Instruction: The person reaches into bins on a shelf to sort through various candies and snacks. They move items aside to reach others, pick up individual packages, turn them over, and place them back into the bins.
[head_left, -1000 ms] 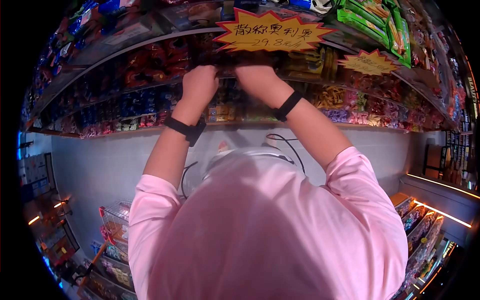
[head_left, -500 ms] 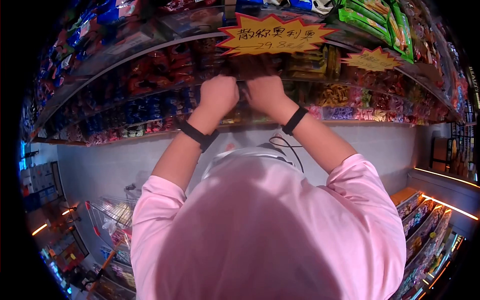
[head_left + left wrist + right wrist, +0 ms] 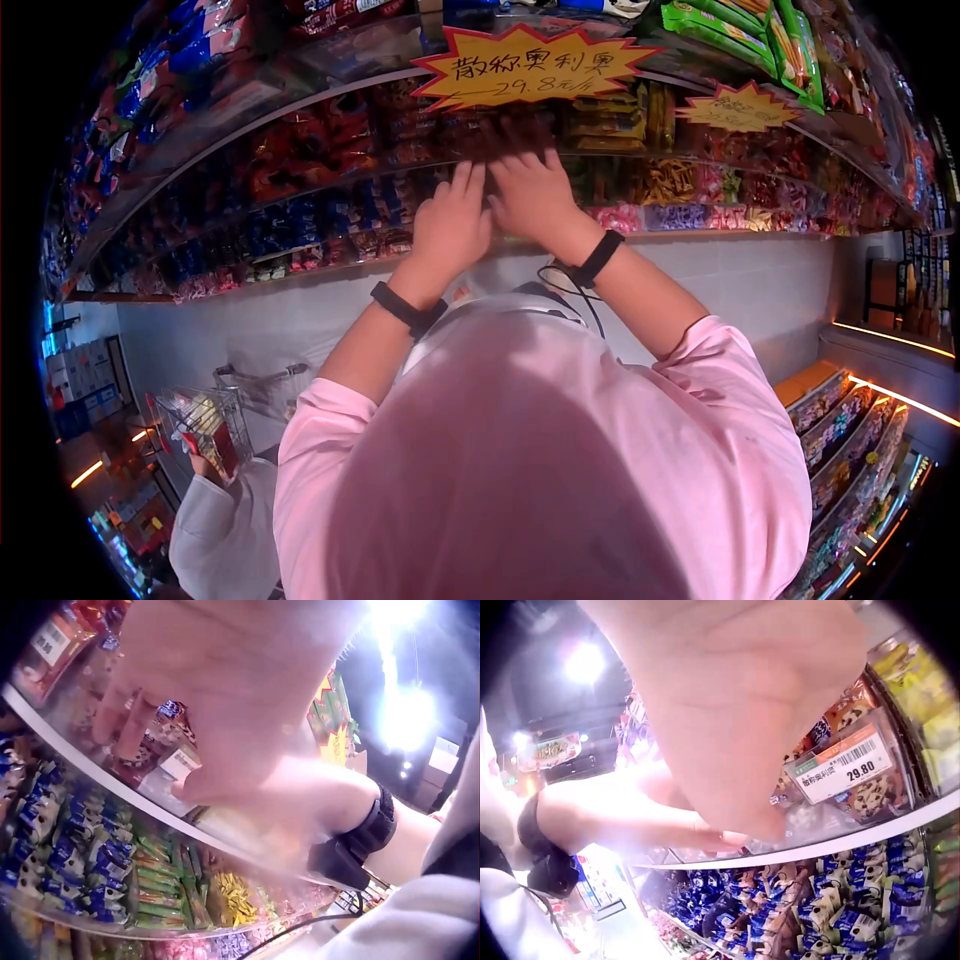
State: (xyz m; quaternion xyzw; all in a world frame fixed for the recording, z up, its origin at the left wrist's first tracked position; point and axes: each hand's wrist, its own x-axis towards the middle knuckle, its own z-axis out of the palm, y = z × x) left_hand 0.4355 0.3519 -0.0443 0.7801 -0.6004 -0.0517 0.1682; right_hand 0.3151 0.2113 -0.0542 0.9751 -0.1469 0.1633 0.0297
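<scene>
My left hand (image 3: 455, 225) and right hand (image 3: 535, 205) are side by side at the front of a snack shelf, below a yellow starburst price sign (image 3: 535, 68). Both have their fingers stretched out toward a compartment of brown packets, and the right hand's fingers are spread. In the right wrist view, packets printed with chocolate-chip cookies (image 3: 877, 796) lie behind a clear front carrying a price label (image 3: 849, 771). The left wrist view has the left hand's fingers (image 3: 137, 727) over that compartment, close to similar packets (image 3: 172, 712). Neither hand holds anything visible.
Lower tiers hold blue wrapped snacks (image 3: 855, 922) and small wrapped candies (image 3: 665, 217). Green snack packs (image 3: 720, 38) lie at upper right, near a smaller starburst sign (image 3: 738, 108). Behind at lower left is a person's white sleeve (image 3: 225, 530) beside a wire shopping cart (image 3: 205, 415).
Both hands went from curled to stretched-out fingers. The left hand moved right, closer to the right hand. A person in white with the cart came into view at lower left.
</scene>
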